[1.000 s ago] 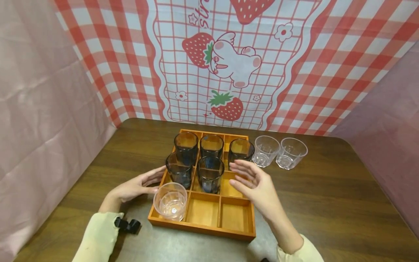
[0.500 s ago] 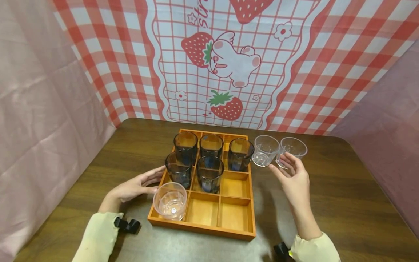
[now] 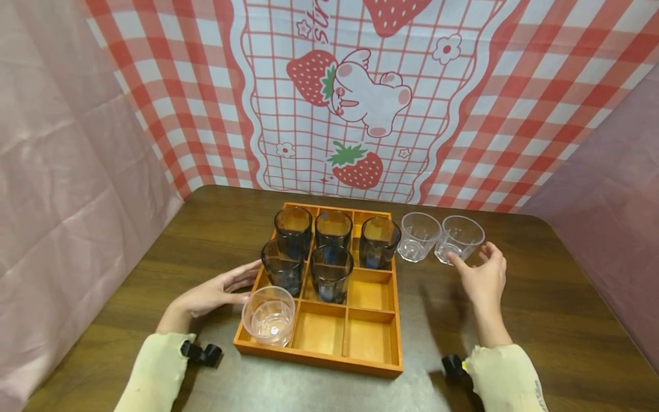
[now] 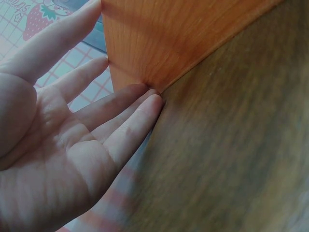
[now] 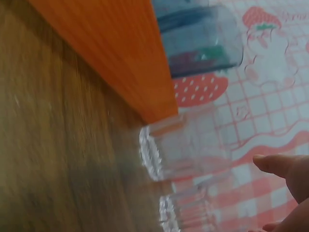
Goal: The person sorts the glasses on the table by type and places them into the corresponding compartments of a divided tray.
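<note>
My left hand (image 3: 213, 294) rests its extended fingertips against the left side of a wooden divided tray (image 3: 319, 359). The left wrist view shows them at the foot of the tray wall (image 4: 159, 43). Several dark tinted glasses (image 3: 332, 274) stand in the tray's back and middle compartments. A clear cup (image 3: 269, 317) is in its front left compartment. Beside the rightmost clear cup (image 3: 460, 232), my right hand (image 3: 484, 280) is spread, thumb in front and fingers at the right. The right wrist view shows the thumb (image 5: 275, 165) apart from the cups.
Another clear cup (image 3: 418, 237) stands between the tray and the rightmost cup, close to both. Bare compartments (image 3: 320, 329) show at the tray's front and middle right. A checked strawberry cloth (image 3: 329, 114) hangs behind the wooden table (image 3: 540, 297).
My right hand has moved right from above the tray, passing in front of the clear cups, to the right side of the rightmost one. The left hand and tray stay put.
</note>
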### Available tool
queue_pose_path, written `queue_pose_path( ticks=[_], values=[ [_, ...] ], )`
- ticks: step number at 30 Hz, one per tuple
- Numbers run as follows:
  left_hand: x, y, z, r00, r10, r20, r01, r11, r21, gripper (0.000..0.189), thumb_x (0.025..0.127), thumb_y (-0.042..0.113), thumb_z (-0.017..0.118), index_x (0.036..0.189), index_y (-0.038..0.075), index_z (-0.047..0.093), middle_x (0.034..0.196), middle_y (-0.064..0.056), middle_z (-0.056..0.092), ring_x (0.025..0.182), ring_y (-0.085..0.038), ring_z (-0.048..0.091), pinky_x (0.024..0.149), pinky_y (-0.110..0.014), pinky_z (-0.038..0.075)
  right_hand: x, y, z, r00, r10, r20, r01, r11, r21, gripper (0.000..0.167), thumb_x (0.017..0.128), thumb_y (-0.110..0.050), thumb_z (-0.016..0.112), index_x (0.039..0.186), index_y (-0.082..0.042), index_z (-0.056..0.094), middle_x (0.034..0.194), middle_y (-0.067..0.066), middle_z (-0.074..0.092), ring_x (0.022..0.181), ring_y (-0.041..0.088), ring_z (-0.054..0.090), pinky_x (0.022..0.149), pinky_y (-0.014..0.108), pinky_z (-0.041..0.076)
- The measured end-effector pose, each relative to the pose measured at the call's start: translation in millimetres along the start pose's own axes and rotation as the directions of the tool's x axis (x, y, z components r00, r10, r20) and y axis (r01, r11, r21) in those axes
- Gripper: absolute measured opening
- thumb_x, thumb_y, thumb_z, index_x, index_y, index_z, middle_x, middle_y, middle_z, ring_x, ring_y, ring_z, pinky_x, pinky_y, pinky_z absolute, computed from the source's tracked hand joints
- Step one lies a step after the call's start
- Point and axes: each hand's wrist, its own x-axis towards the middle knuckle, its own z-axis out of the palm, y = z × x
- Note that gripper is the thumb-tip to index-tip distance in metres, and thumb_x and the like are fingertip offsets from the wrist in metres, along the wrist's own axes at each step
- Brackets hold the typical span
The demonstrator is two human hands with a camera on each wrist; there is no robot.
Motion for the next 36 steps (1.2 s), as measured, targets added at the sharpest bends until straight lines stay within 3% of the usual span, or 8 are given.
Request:
queue_pose_path(
  ticks=[2,5,11,20,23,27,29,36],
  values=[
    [0.1,0.0,0.0,1.000,0.003,0.003,-0.003,1.000,-0.010,0.081,0.095,0.015,0.062,0.156,0.003,0.010,0.159,-0.029,0.013,0.145,-0.047,0.016,0.107,-0.022,0.038,7.2,3.3,1.1,1.000,0.013,0.016,-0.013,1.000,-0.015,0.087,0.082,-0.021,0.076,0.146,0.009,0.025,0.144,0.032,0.036,0.133,0.046,0.040,0.108,0.051,0.036],
    [0.0,0.2,0.4,1.000,0.005,0.007,-0.004,1.000,-0.028,0.082,0.094,0.013,0.062,0.156,0.003,0.009,0.159,-0.029,0.012,0.145,-0.048,0.014,0.100,-0.011,0.037,16.9,7.0,3.1,0.999,0.026,0.035,-0.025,0.999,-0.031,0.091,0.082,-0.022,0.076,0.147,0.010,0.022,0.146,0.033,0.034,0.135,0.047,0.036,0.113,0.053,0.030],
    [-0.1,0.7,0.9,1.000,-0.002,0.004,0.002,1.000,-0.031,0.082,0.094,0.014,0.062,0.156,0.003,0.009,0.159,-0.029,0.012,0.145,-0.048,0.014,0.099,-0.010,0.037,29.5,14.9,11.1,0.998,0.025,0.051,-0.022,0.998,-0.054,0.091,0.080,-0.021,0.077,0.146,0.010,0.022,0.143,0.036,0.033,0.134,0.048,0.034,0.113,0.054,0.027],
    [-0.5,1.8,1.8,1.000,0.001,0.002,-0.001,1.000,-0.023,0.082,0.094,0.015,0.062,0.156,0.003,0.009,0.158,-0.030,0.014,0.144,-0.048,0.016,0.099,-0.011,0.037,44.0,25.5,24.3,1.000,0.004,-0.019,-0.004,1.000,-0.006,0.087,0.078,-0.018,0.079,0.144,0.008,0.028,0.141,0.033,0.040,0.133,0.047,0.037,0.112,0.053,0.028],
    [-0.4,1.7,1.4,1.000,0.002,0.002,-0.002,1.000,-0.017,0.081,0.094,0.015,0.062,0.156,0.003,0.010,0.158,-0.030,0.015,0.144,-0.048,0.017,0.105,-0.019,0.038,46.9,27.7,26.1,0.999,0.005,-0.046,-0.005,1.000,0.000,0.083,0.078,-0.019,0.079,0.142,0.007,0.032,0.140,0.032,0.044,0.132,0.046,0.041,0.111,0.052,0.030],
    [-0.5,1.9,0.9,1.000,0.005,0.004,-0.005,1.000,-0.012,0.081,0.095,0.015,0.062,0.156,0.003,0.010,0.158,-0.030,0.015,0.144,-0.048,0.018,0.114,-0.046,0.031,48.4,29.7,25.7,0.998,0.003,-0.069,-0.004,1.000,-0.009,0.082,0.077,-0.022,0.081,0.141,0.005,0.037,0.139,0.029,0.049,0.131,0.044,0.046,0.111,0.051,0.032],
    [-0.6,2.0,0.8,1.000,0.007,0.005,-0.007,1.000,-0.010,0.081,0.095,0.015,0.061,0.156,0.003,0.010,0.158,-0.030,0.015,0.144,-0.048,0.019,0.113,-0.054,0.027,47.8,30.5,24.6,0.997,0.000,-0.078,-0.001,1.000,-0.015,0.082,0.076,-0.024,0.082,0.141,0.003,0.040,0.139,0.027,0.051,0.130,0.042,0.048,0.110,0.051,0.033],
    [-0.8,2.1,0.5,1.000,0.003,0.001,-0.003,1.000,-0.006,0.081,0.095,0.015,0.062,0.156,0.004,0.010,0.158,-0.029,0.016,0.144,-0.047,0.019,0.114,-0.052,0.028,38.7,28.5,13.4,0.996,-0.029,-0.088,0.029,1.000,-0.008,0.082,0.075,-0.030,0.084,0.140,0.000,0.045,0.137,0.019,0.055,0.129,0.036,0.051,0.109,0.049,0.035]
  ],
)
